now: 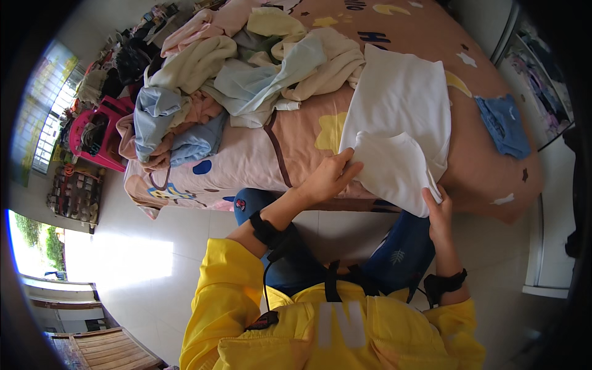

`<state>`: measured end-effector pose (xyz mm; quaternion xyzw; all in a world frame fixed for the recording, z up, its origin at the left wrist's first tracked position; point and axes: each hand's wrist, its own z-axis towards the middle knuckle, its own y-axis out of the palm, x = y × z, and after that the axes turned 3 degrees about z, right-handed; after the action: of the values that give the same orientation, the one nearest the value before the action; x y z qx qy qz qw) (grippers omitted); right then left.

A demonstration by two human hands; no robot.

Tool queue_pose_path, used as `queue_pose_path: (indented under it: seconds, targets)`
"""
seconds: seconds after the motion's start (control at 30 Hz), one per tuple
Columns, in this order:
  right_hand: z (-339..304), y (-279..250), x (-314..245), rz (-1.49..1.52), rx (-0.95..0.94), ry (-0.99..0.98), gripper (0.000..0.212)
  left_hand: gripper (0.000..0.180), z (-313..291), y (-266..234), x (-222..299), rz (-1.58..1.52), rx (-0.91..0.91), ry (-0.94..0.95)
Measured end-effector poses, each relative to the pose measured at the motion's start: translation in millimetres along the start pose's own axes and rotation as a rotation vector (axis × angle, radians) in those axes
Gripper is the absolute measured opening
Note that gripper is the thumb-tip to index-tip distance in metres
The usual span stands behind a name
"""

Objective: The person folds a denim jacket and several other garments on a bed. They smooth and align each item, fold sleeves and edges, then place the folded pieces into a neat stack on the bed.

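A white garment (404, 92) lies on the bed in front of me, its near end folded back over itself and hanging a little past the bed's edge. My left hand (332, 177) is at the fold's left corner, with thumb and fingers closed on the cloth. At the right corner, my right hand (438, 213) pinches the garment's edge between thumb and fingers. Beyond my right hand, a folded blue denim garment (502, 126) lies on the bed's right side. What kind of garment the white one is, I cannot tell.
A heap of loose clothes (259, 68) covers the bed's left and far part. The bedspread (308, 148) is patterned pink and brown. A pink plastic chair (111, 132) stands left of the bed, near a rack (75, 191). To the right is a white cabinet (552, 234).
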<state>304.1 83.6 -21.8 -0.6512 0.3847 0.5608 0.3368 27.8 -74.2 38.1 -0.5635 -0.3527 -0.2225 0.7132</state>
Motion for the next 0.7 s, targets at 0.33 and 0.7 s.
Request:
queue_pose_path:
  seconds: [0.33,0.7]
  targets:
    - [58.3,-5.4,-109.2,0.417,-0.066,-0.138,0.046,0.024,73.1,5.0,12.0,-0.606,0.49,0.179]
    - [107.8,1.3,-40.1,-0.151,0.009,-0.152,0.028,0.034,88.8,16.5,-45.3,-0.25,0.364,-0.264]
